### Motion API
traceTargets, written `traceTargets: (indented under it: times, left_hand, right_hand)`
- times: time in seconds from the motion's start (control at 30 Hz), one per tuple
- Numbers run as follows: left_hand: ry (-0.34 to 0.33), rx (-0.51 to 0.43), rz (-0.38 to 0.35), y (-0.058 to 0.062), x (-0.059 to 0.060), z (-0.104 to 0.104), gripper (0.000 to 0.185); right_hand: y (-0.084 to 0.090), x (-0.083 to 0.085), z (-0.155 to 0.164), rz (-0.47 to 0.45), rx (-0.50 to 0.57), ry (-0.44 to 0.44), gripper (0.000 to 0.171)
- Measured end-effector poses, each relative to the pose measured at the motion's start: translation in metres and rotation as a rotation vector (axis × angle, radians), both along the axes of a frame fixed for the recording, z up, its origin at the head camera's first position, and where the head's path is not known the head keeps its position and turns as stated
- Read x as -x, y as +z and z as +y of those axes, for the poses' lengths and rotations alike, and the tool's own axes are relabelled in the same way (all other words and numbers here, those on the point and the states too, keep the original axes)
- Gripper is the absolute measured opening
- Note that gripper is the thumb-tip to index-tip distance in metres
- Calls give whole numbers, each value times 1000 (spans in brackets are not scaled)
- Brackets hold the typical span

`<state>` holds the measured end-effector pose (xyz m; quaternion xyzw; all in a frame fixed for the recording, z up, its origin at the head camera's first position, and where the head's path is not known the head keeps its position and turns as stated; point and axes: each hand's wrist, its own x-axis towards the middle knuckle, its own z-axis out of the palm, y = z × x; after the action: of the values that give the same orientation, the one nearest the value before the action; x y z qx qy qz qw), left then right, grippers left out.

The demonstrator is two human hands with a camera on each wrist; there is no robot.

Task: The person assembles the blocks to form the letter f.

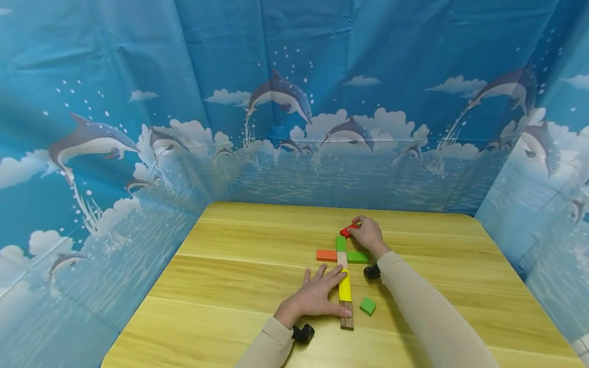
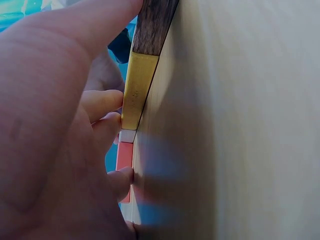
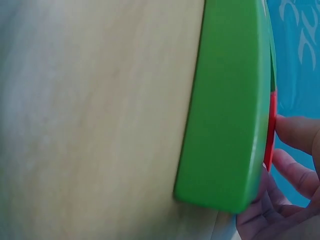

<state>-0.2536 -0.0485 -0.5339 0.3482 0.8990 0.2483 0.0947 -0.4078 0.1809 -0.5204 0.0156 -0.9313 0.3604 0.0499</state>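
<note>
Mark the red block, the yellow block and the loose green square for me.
red block (image 1: 346, 231), head view, its exposed left end.
yellow block (image 1: 344, 290), head view, its middle.
loose green square (image 1: 367, 305), head view, top face.

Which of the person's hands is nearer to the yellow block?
Left. The left hand lies flat on the table with its fingers against the yellow block. The right hand is farther up the table, holding a red block.
</note>
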Motion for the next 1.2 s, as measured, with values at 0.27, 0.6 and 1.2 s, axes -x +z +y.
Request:
traceTargets:
  times: [0.27,0.6,1.2]
  left_hand:
    - [-6,-12,-11,2,-2,-1,93]
    - [2,-4,-1,2,-1,1,93]
    - [2,5,-4,2,-2,1,94]
  right_hand:
    - [0,-2,-1,2,-2,7,40]
    - [0,-2,1,14,-1,21,40]
    - [28,-31,21,40,60,114,41]
